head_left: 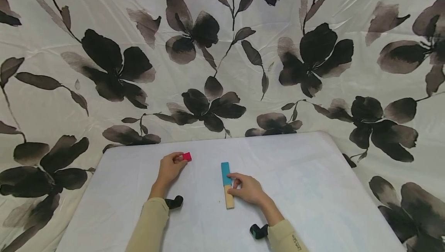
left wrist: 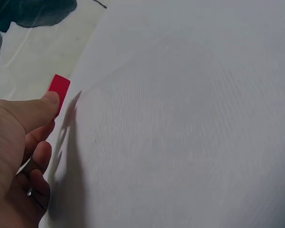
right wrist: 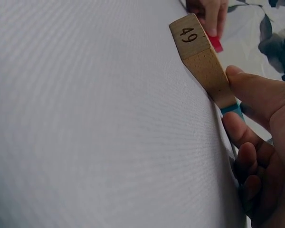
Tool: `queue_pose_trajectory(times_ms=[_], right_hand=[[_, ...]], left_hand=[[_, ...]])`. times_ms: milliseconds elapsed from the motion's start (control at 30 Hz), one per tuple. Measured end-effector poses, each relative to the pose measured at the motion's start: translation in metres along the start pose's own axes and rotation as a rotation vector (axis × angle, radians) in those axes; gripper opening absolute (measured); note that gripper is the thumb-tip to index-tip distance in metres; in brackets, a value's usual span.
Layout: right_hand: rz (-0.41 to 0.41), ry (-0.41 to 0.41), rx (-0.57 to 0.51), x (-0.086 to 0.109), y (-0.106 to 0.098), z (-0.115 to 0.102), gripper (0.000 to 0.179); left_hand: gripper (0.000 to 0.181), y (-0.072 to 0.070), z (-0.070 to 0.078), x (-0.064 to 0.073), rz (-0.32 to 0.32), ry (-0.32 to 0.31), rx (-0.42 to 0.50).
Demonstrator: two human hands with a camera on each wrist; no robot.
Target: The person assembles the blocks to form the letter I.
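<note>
Near the far edge of the table, my left hand [head_left: 170, 168] pinches a small red block [head_left: 187, 156] between thumb and fingertips. In the left wrist view the red block [left wrist: 61, 90] juts out past the thumb, tilted. To the right, a blue block [head_left: 226, 173] and a plain wooden block [head_left: 228, 197] lie end to end in one line. My right hand [head_left: 248, 188] touches them with thumb and index finger spread apart, the thumb on the wooden block and the index fingertip on the blue one. The right wrist view shows the number 49 on the wooden block's end [right wrist: 190, 35].
A white cloth covers the table [head_left: 295, 175], its rounded far corners in view. Behind it hangs a pale curtain [head_left: 250, 90] with dark flowers. Black wrist devices stick out by the left sleeve [head_left: 149, 221] and the right sleeve [head_left: 286, 236].
</note>
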State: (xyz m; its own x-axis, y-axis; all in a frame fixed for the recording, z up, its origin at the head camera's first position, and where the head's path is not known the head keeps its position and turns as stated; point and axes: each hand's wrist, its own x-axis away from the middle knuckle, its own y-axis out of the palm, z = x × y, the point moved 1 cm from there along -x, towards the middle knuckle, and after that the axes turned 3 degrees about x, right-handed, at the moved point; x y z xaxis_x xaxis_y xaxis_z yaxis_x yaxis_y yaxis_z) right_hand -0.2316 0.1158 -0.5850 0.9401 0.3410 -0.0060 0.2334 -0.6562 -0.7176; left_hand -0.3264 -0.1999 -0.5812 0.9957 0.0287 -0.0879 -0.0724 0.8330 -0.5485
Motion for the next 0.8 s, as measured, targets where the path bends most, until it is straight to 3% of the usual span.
queue_pose_trajectory(times_ms=[800], right_hand=[[0.006, -0.007, -0.008, 0.002, 0.001, 0.001, 0.048]], left_hand=[[0.037, 0.032, 0.023, -0.004, -0.066, 0.004, 0.029]])
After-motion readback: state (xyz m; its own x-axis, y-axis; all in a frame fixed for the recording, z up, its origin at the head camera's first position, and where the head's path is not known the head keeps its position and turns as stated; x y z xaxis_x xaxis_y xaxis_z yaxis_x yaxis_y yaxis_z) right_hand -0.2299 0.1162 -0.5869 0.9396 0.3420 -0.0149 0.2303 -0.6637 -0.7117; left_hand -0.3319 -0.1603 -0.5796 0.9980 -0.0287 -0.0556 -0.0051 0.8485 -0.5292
